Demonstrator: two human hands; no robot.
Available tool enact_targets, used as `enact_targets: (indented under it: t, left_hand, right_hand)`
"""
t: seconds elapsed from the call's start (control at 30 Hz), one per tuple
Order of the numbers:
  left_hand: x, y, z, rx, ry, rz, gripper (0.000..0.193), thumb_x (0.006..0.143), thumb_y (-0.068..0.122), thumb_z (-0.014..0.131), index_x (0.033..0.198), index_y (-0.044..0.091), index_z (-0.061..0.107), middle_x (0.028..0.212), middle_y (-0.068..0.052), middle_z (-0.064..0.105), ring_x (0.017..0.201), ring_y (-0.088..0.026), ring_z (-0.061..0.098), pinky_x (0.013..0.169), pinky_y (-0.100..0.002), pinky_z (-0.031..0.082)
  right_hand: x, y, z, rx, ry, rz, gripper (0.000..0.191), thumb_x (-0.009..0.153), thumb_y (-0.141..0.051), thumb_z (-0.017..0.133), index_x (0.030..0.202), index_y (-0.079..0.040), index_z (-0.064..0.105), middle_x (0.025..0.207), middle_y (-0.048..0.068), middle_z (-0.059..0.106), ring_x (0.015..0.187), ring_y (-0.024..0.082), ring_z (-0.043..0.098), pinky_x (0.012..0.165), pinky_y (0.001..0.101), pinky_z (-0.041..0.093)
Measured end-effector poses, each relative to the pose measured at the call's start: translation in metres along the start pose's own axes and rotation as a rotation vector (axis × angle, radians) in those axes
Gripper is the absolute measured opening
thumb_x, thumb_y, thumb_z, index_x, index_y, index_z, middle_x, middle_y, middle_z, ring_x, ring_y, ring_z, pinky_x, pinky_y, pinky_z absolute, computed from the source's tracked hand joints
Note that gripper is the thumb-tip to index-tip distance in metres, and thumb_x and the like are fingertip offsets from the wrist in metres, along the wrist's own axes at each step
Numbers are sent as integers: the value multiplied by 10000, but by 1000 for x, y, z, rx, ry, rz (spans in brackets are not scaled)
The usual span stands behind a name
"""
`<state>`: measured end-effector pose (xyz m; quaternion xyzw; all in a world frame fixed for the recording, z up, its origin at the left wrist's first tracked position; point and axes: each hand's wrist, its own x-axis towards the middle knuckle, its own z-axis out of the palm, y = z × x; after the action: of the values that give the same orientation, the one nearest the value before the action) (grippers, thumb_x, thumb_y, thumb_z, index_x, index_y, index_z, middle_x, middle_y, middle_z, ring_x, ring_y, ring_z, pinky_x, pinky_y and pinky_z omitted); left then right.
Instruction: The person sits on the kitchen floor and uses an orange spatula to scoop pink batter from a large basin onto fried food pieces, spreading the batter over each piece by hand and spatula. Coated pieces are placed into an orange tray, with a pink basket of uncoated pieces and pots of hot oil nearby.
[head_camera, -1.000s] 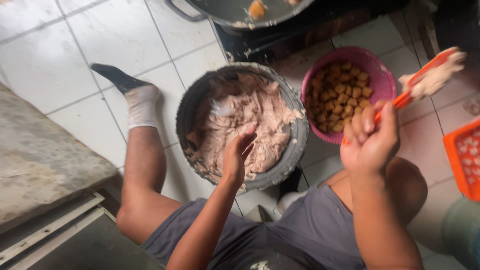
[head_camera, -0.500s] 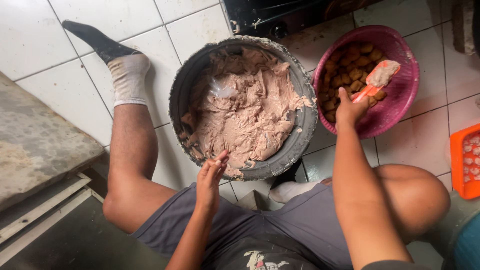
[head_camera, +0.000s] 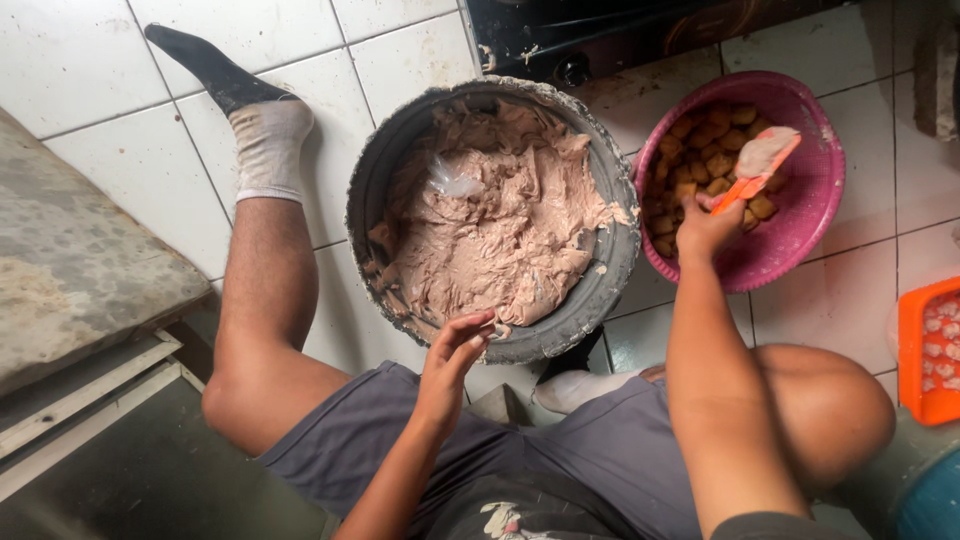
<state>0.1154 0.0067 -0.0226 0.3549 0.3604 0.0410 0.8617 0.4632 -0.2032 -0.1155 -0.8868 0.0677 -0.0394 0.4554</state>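
- My left hand (head_camera: 455, 360), fingers loose and holding nothing, touches the near rim of the round grey basin of pinkish paste (head_camera: 600, 290).
- My right hand (head_camera: 705, 225) is clenched on the orange plastic spatula (head_camera: 765, 170) over the pink basket of brown fried chunks (head_camera: 810, 215).

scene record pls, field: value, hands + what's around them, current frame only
left hand: open, fingertips at the near rim of the big grey basin
right hand: shut on orange spatula, paste on its blade
basin contents: pinkish-brown paste
pink basket: right of basin, holds brown fried pieces; spatula is over it
orange tray: right edge, partly cut off
floor: white tiles
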Motion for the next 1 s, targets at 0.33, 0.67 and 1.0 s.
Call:
enact_targets:
  t: [0.33, 0.67, 1.0]
  left_hand:
    - [16, 36, 32, 195, -231, 344, 527, 1013, 134, 601, 1520, 94, 465, 1481, -74, 551, 1371, -174, 516, 1159, -347, 415]
    - [-47, 45, 66, 125, -103, 442, 223, 999, 119, 700, 1172, -19, 664, 1069, -48, 720, 983, -100, 673, 900, -265, 552]
    - [-77, 60, 71, 388, -202, 447, 170, 1016, 191, 679, 1000, 31, 624, 910, -12, 687, 852, -83, 644, 775, -254, 522]
  right_hand:
    - [-150, -134, -27, 803, -681, 121, 370, 950, 69, 704, 1019, -136, 404, 1131, 109, 696, 643, 33, 513, 452, 196, 336]
    - [-218, -209, -120, 321, -923, -253, 126, 978, -25, 732, 1067, -24, 643, 900, 2, 648, 743, 17, 547, 634, 181, 429]
    - [-227, -197, -133, 445, -1054, 2, 201, 924, -91, 732, 1089, -3, 658, 751, -27, 558, 571, 3, 430, 482, 182, 330]
